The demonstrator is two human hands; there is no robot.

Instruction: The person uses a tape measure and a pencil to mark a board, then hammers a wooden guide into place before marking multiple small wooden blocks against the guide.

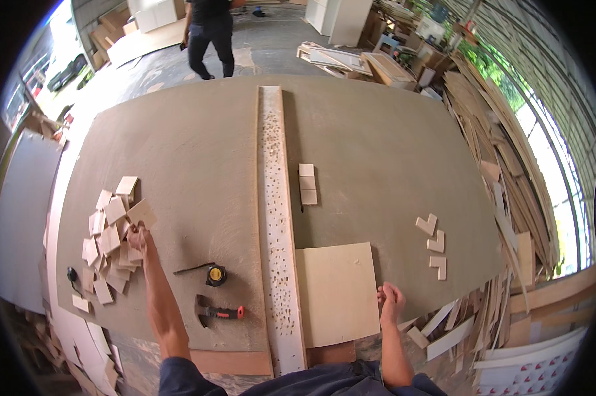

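Note:
Over the right side of a heap of small pale wooden pieces (115,210), my left hand (139,239) is closed on a thin square wooden piece (143,212). My right hand (392,301) has curled fingers close against the right edge of a square plywood panel (337,294); whether anything small is in them is hidden. Between my left arm and a long white strip (279,218) dotted with holes lie a tape measure (215,274) and a hammer (220,312) with a black and red handle.
Right of the strip lie a short row of small wooden blocks (308,184) and three L-shaped wooden pieces (436,245). A small black object (71,273) sits by the heap. Scrap boards (502,171) lean beyond the table's right edge. A person (210,36) stands past the far edge.

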